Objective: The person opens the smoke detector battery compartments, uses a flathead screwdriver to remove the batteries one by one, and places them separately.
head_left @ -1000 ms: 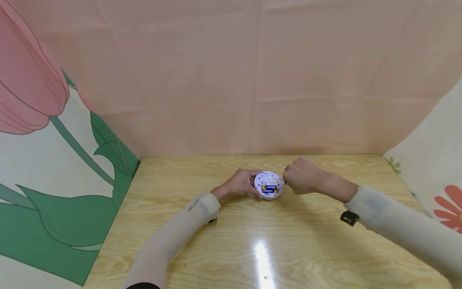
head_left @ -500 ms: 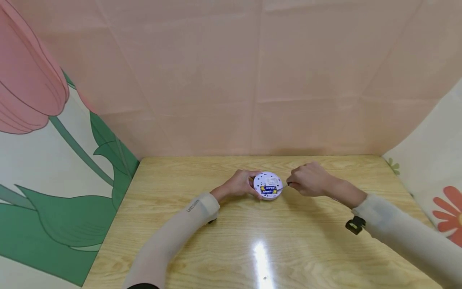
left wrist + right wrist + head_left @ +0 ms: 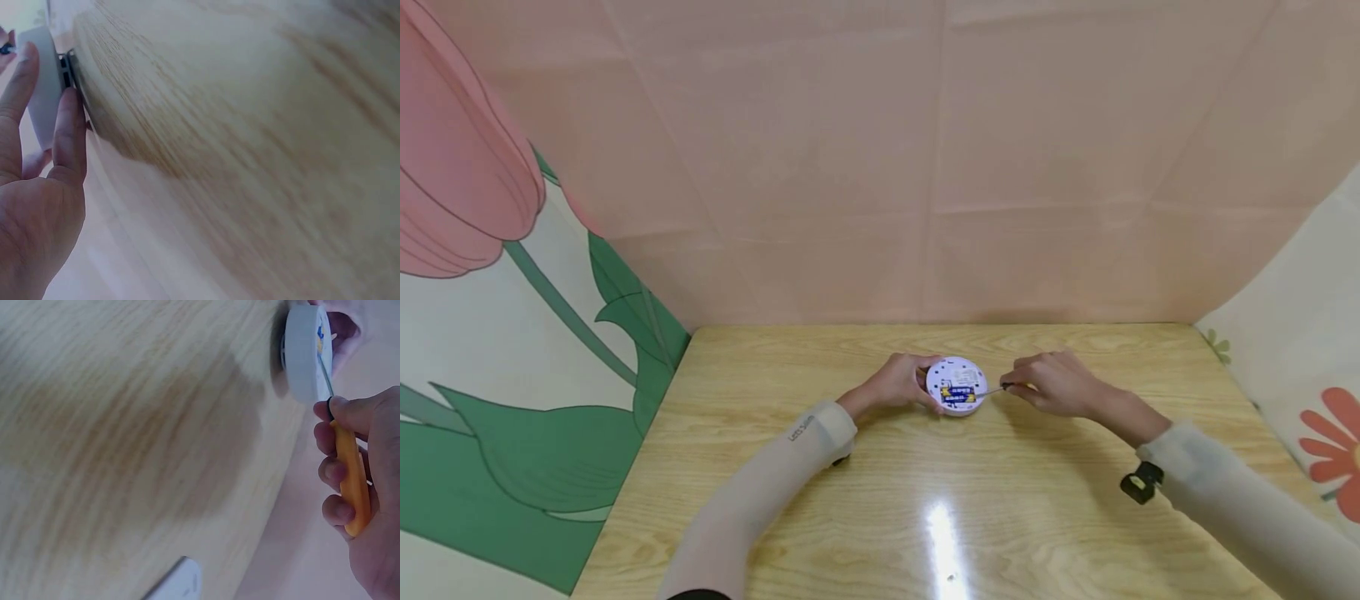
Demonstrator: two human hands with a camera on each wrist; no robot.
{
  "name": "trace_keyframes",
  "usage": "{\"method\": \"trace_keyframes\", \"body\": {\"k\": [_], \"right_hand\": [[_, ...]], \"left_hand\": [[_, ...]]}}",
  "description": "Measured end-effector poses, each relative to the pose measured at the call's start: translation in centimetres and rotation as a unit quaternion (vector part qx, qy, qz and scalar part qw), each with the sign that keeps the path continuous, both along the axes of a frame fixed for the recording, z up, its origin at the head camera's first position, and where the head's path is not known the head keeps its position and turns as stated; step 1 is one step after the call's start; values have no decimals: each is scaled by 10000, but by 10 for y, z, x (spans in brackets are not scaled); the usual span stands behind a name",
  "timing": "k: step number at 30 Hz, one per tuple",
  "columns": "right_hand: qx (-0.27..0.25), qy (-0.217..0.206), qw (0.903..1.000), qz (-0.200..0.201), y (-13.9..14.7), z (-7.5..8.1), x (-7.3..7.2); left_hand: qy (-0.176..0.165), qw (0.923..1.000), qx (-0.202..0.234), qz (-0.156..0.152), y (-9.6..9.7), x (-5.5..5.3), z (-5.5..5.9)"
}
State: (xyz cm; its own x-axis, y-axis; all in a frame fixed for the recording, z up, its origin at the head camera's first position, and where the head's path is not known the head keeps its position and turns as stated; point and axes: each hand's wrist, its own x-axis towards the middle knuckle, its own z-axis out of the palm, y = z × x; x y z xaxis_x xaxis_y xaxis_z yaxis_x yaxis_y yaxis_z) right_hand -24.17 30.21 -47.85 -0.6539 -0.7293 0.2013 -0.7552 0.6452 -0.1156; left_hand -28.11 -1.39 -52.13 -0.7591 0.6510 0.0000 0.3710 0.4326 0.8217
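In the head view my left hand (image 3: 897, 379) holds a round white battery device (image 3: 942, 375) from its left side, thumb and fingers at the rim. Two blue-and-yellow batteries (image 3: 957, 394) lie in its exposed bay. My right hand (image 3: 1051, 383) grips a screwdriver, whose orange handle (image 3: 353, 481) shows in the right wrist view. The metal shaft (image 3: 326, 378) points onto the device's face, with its tip at the battery area. The left wrist view catches my left hand (image 3: 40, 187) with fingers along both faces of the device (image 3: 42, 87).
A wooden table (image 3: 850, 517) lies beneath both hands. The corner of a flat white piece (image 3: 181, 580) shows at the bottom of the right wrist view. Behind the table hangs a pink cloth backdrop (image 3: 820, 167), with a flower-printed panel at each side.
My right hand has turned and drawn back to the right and slightly down, so more screwdriver shaft shows. The left hand and device have barely moved.
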Motion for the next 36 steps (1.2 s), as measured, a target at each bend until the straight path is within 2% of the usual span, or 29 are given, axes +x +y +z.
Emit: {"method": "trace_keyframes", "body": {"k": [5, 13, 18, 28, 36], "right_hand": [[-342, 51, 9994, 48, 5, -10, 1], [-952, -222, 9951, 143, 7, -20, 5], [-1306, -486, 9899, 258, 9, -31, 5], [-2058, -766, 9747, 410, 12, -52, 4], [-2332, -914, 9675, 337, 13, -65, 6]], "left_hand": [[35, 10000, 18, 26, 0, 0, -1], [-147, 9998, 117, 111, -1, 0, -3], [-233, 9995, 143, 155, -1, 0, -4], [-163, 9997, 158, 80, -1, -1, -5], [-166, 9997, 158, 95, -1, 0, -5]]}}
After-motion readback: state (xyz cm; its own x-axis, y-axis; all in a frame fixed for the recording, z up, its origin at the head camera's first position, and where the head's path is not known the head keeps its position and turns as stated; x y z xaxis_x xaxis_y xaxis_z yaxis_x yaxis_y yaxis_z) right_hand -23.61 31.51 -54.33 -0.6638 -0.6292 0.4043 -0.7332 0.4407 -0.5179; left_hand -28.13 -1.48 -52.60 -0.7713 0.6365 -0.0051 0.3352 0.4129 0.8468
